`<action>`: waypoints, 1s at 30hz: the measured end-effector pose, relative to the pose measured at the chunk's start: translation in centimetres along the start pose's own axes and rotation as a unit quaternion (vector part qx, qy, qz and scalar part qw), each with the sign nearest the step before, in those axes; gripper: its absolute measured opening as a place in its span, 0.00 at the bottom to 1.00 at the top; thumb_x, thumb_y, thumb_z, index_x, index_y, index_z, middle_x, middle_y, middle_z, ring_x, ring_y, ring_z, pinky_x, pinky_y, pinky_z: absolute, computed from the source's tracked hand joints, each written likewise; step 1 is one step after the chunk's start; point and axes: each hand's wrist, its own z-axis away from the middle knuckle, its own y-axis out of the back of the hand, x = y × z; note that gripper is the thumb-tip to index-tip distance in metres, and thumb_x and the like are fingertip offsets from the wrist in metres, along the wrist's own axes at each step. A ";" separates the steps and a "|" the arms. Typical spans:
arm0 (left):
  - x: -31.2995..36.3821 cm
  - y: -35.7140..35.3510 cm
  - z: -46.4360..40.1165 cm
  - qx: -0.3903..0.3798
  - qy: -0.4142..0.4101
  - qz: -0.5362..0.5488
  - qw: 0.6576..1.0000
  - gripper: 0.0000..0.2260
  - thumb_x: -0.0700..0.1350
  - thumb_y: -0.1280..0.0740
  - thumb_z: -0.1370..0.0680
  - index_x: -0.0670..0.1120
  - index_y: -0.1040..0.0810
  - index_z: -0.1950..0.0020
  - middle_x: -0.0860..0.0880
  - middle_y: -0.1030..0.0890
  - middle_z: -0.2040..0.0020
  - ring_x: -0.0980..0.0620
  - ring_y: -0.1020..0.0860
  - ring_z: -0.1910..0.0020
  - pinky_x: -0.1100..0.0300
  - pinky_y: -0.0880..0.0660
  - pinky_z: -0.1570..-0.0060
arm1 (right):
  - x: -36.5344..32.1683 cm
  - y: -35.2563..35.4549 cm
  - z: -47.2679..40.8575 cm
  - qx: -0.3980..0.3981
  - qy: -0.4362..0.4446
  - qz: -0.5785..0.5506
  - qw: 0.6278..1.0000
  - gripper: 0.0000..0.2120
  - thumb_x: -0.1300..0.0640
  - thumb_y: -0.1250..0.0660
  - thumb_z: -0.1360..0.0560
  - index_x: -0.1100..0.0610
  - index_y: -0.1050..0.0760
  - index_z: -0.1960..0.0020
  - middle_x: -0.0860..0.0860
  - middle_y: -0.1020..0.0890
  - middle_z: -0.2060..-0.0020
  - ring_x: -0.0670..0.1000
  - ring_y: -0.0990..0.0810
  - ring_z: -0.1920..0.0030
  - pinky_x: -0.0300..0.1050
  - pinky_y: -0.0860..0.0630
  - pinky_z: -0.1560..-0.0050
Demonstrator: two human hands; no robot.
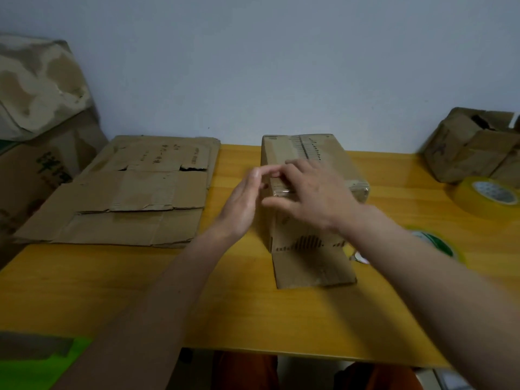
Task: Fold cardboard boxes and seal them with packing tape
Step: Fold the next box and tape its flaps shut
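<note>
A brown box (309,175) stands folded mid-table, one flap lying flat toward the near edge. Flattened cardboard (126,198) lies stacked to its left; two yellowish tape rolls (485,197) rest at right.

Looked like a small packing corner in a plain room, set up at a yellow wooden desk (112,291) pushed against a bare pale wall (253,66). Held flattened cardboard (126,198) at the far left corner, rolls of yellowish tape (486,197) by the right edge, and made-up small boxes (472,147) at the far right corner. Had big printed cartons (42,153) stacked off the left edge. Showed no shelving, machinery or shop fittings, just packing supplies.
</note>
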 end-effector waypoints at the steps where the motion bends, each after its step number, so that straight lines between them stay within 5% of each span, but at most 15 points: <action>1: 0.0 -0.4 -0.5 0.012 -0.023 -0.085 0.996 0.16 0.53 0.54 0.15 0.56 0.28 0.39 0.56 0.27 0.42 0.61 0.30 0.42 0.61 0.32 0.38 | 1.6 0.6 0.1 -0.018 0.025 -0.004 1.000 0.43 0.25 0.60 0.31 0.52 0.34 0.30 0.53 0.28 0.33 0.53 0.31 0.34 0.50 0.35 0.34; 5: 0.1 -3.5 -3.1 0.115 -0.106 -0.354 0.922 0.16 0.58 0.47 0.20 0.48 0.29 0.54 0.54 0.30 0.52 0.55 0.37 0.49 0.54 0.33 0.47 | 5.5 0.4 0.3 -0.054 0.049 0.077 0.994 0.41 0.27 0.64 0.29 0.46 0.46 0.23 0.52 0.45 0.23 0.53 0.49 0.23 0.52 0.51 0.26; 9: -1.2 -3.8 -4.0 0.069 -0.159 -0.285 0.943 0.18 0.58 0.43 0.21 0.44 0.26 0.48 0.46 0.22 0.45 0.48 0.27 0.41 0.50 0.28 0.40 | 7.5 -0.3 0.7 -0.045 0.077 0.048 0.995 0.42 0.28 0.63 0.27 0.54 0.43 0.23 0.52 0.39 0.25 0.52 0.43 0.24 0.49 0.45 0.25; 12: -2.2 -2.6 -4.6 0.021 -0.234 -0.322 0.917 0.23 0.58 0.45 0.19 0.43 0.24 0.36 0.46 0.21 0.38 0.51 0.27 0.37 0.52 0.38 0.29 | 11.2 -0.5 1.4 -0.041 0.075 0.000 0.996 0.39 0.29 0.59 0.26 0.50 0.44 0.23 0.50 0.41 0.24 0.49 0.45 0.24 0.43 0.50 0.26; 19: -4.0 -2.0 -5.6 -0.002 -0.275 -0.283 0.919 0.20 0.54 0.43 0.18 0.43 0.24 0.34 0.47 0.24 0.34 0.52 0.31 0.31 0.49 0.42 0.25 | 14.0 -3.0 2.5 0.033 0.049 -0.250 0.966 0.27 0.39 0.46 0.23 0.48 0.36 0.27 0.46 0.36 0.26 0.43 0.45 0.25 0.37 0.51 0.25; 22: -4.9 -3.1 -5.4 0.036 -0.299 -0.239 0.923 0.17 0.51 0.45 0.17 0.42 0.30 0.35 0.46 0.27 0.34 0.49 0.31 0.30 0.41 0.39 0.28 | 12.8 -4.5 2.6 0.149 0.002 -0.340 0.928 0.20 0.44 0.43 0.22 0.51 0.27 0.35 0.48 0.27 0.33 0.44 0.35 0.29 0.40 0.41 0.27; 26: -5.7 -5.6 -5.4 0.128 -0.299 -0.145 0.934 0.11 0.45 0.47 0.16 0.40 0.32 0.38 0.38 0.25 0.38 0.44 0.30 0.32 0.36 0.35 0.33 | 9.6 -6.0 1.2 0.309 -0.142 -0.493 0.801 0.20 0.49 0.47 0.20 0.58 0.19 0.52 0.51 0.17 0.49 0.48 0.25 0.38 0.41 0.32 0.34; 30: -5.9 -6.1 -4.8 0.152 -0.225 -0.111 0.956 0.12 0.41 0.47 0.18 0.42 0.35 0.36 0.37 0.29 0.33 0.43 0.36 0.26 0.44 0.38 0.28 | 8.8 -5.8 1.0 0.310 -0.181 -0.495 0.791 0.21 0.53 0.50 0.18 0.58 0.19 0.50 0.51 0.19 0.44 0.46 0.29 0.34 0.34 0.36 0.34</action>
